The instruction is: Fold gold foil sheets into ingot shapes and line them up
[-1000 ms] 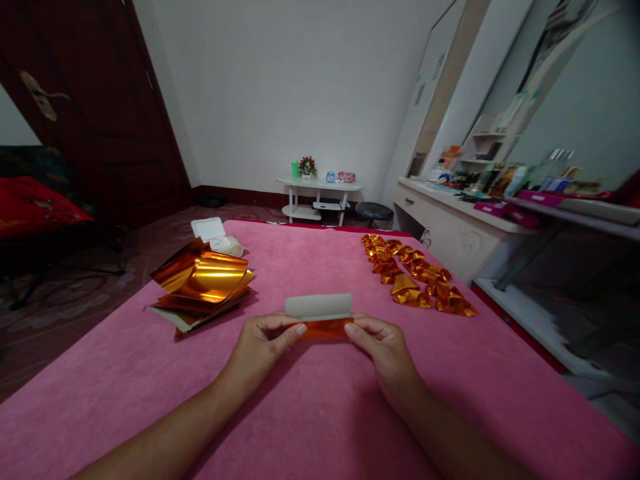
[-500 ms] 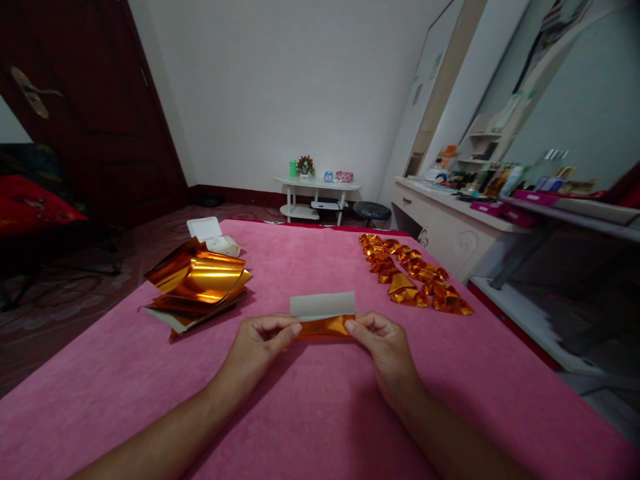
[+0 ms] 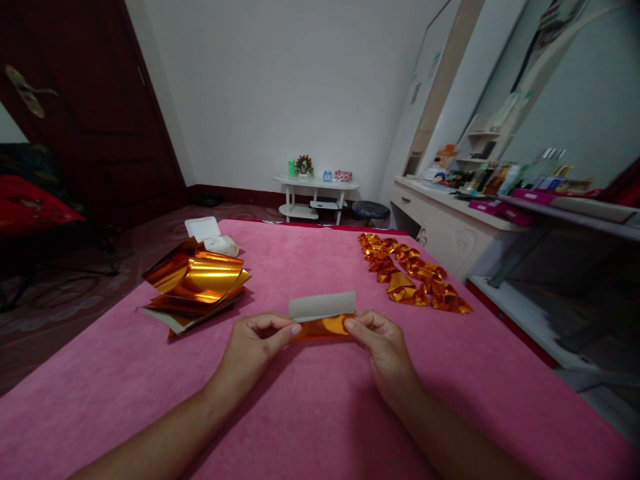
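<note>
Sheet [image 3: 323, 307] between hands [image 3: 257, 341] [image 3: 387, 343], apparently above cloth [image 3: 310, 413]

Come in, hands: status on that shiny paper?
Left hand and right hand pinching opposite ends of foil sheet. Sheet folded, pale strip beyond orange. Foil stack off left, folded foil pieces off right, neither in the way.

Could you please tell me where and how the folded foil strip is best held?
The foil strip is probably best pinched at its two short ends, one hand from each side: it's long and narrow, with a pale flap along its far edge. The left hand and right hand pinch those ends, leaving its middle bare.
</note>
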A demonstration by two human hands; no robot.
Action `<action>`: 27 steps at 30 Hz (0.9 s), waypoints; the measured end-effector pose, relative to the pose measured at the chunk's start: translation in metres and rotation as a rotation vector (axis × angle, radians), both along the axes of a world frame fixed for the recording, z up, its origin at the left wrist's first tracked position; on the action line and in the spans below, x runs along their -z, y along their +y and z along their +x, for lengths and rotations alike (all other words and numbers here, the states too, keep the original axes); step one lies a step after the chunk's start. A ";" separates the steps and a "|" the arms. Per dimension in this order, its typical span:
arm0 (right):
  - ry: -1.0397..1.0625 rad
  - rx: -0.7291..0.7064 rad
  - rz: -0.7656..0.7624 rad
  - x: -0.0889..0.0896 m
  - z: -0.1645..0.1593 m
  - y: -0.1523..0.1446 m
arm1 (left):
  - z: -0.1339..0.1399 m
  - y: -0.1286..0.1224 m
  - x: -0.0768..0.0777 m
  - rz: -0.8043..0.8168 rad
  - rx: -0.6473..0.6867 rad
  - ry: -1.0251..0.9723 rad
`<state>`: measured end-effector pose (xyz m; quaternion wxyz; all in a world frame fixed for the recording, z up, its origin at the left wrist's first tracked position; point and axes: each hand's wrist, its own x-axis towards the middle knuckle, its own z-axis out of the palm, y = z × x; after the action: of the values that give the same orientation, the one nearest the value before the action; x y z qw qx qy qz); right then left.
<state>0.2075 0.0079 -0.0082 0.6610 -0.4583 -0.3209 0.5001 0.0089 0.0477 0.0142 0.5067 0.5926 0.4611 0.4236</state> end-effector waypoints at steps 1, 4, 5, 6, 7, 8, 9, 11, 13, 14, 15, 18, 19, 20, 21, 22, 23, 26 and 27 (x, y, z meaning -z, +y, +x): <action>0.005 -0.001 -0.003 0.001 0.000 0.000 | 0.000 0.000 0.000 0.001 -0.007 0.003; 0.025 -0.005 -0.020 0.002 -0.001 0.000 | 0.000 0.000 -0.001 0.006 -0.018 0.011; 0.030 -0.007 -0.027 0.002 -0.001 0.000 | 0.000 0.000 -0.001 0.008 -0.020 0.013; 0.033 -0.011 -0.033 0.002 -0.001 0.000 | 0.000 0.000 -0.001 0.011 -0.022 0.015; 0.033 -0.013 -0.037 0.002 -0.001 -0.001 | 0.000 0.000 0.000 0.014 -0.022 0.018; 0.029 -0.015 -0.039 0.002 -0.001 -0.001 | 0.000 0.000 0.000 0.014 -0.021 0.023; 0.023 -0.014 -0.038 0.002 -0.001 -0.001 | 0.000 0.000 0.001 0.016 -0.021 0.026; 0.011 -0.008 -0.035 0.003 -0.001 -0.001 | 0.000 0.001 0.002 0.016 -0.021 0.032; 0.002 0.005 -0.032 0.003 0.000 -0.001 | 0.000 0.001 0.003 0.014 -0.024 0.034; 0.000 0.012 -0.034 0.003 0.000 -0.001 | 0.000 0.000 0.003 0.013 -0.027 0.033; 0.002 0.016 -0.036 0.003 -0.001 -0.001 | 0.000 0.000 0.003 0.011 -0.029 0.033; 0.029 0.009 -0.042 0.003 -0.001 -0.001 | 0.000 0.000 0.002 -0.004 -0.029 0.030; 0.043 0.004 -0.044 0.003 -0.002 -0.001 | 0.000 0.000 0.002 -0.012 -0.027 0.030; 0.054 0.001 -0.045 0.003 -0.002 -0.001 | 0.000 0.000 0.002 -0.019 -0.026 0.029; 0.057 -0.002 -0.045 0.003 -0.003 -0.001 | 0.000 0.000 0.003 -0.025 -0.026 0.028; 0.055 -0.001 -0.046 0.002 -0.003 -0.001 | 0.000 0.001 0.003 -0.030 -0.029 0.025; 0.050 0.000 -0.047 0.002 -0.004 -0.001 | 0.000 0.001 0.003 -0.033 -0.030 0.023; 0.042 0.017 -0.055 0.001 -0.005 -0.002 | 0.000 0.001 0.004 -0.043 -0.034 0.024; 0.047 0.023 -0.058 0.001 -0.005 -0.002 | 0.000 0.000 0.004 -0.045 -0.032 0.025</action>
<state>0.2026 0.0062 -0.0088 0.6604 -0.4690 -0.2853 0.5123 0.0086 0.0480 0.0101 0.5073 0.5787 0.4864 0.4138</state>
